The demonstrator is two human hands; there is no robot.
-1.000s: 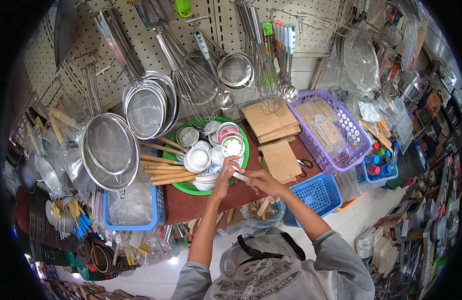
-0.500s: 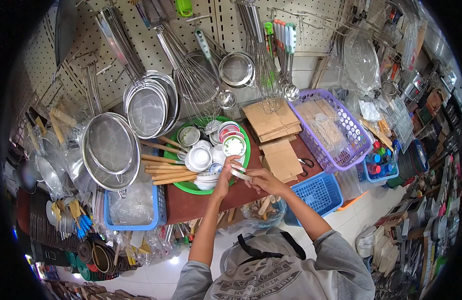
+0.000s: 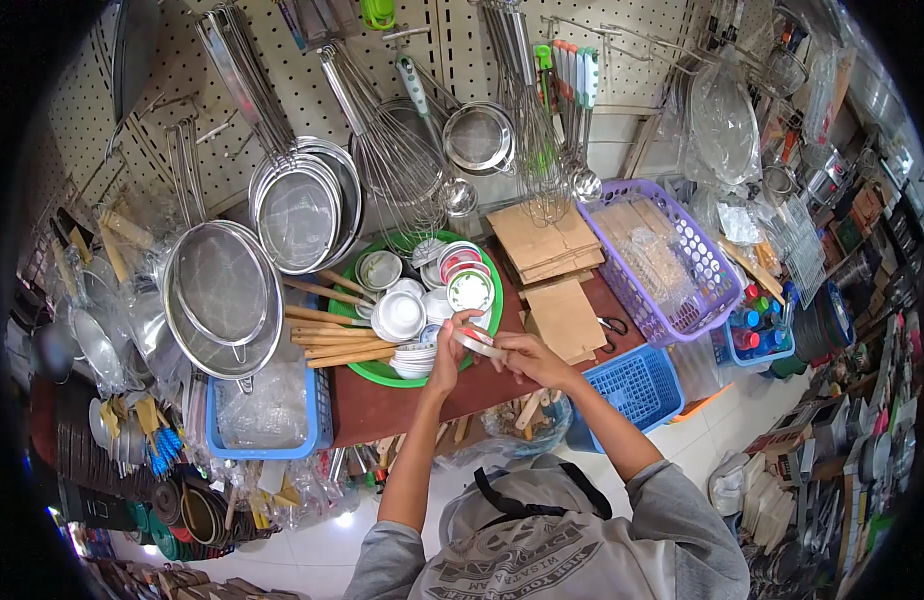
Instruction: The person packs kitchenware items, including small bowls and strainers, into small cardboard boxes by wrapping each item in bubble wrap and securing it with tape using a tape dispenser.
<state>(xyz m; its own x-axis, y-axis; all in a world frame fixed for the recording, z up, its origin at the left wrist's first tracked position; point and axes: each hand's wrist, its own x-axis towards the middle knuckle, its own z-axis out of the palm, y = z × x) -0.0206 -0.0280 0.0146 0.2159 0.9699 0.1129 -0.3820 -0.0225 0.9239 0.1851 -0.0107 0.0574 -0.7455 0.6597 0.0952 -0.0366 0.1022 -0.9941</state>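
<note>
A small white dish with a touch of red inside (image 3: 476,342) is tilted nearly edge-on between my hands, above the front edge of the green tray (image 3: 377,375). My left hand (image 3: 449,353) grips its left side, thumb and fingers around the rim. My right hand (image 3: 528,359) pinches its right end with curled fingers. Just beyond, the tray bears several small bowls, among them a green-patterned bowl (image 3: 470,290), a white bowl (image 3: 398,316) and a stack of white dishes (image 3: 414,360). My fingers hide part of the dish.
Wooden handles (image 3: 347,340) lie across the tray's left side. Brown cardboard pieces (image 3: 565,318), scissors (image 3: 613,328), a purple basket (image 3: 672,325) and a blue basket (image 3: 637,390) are to the right. Sieves (image 3: 222,300) and whisks (image 3: 397,165) hang close behind the table.
The dish has turned slightly between my fingers, and more red shows inside it. Both hands stay almost in place, and the view has shifted slightly.
</note>
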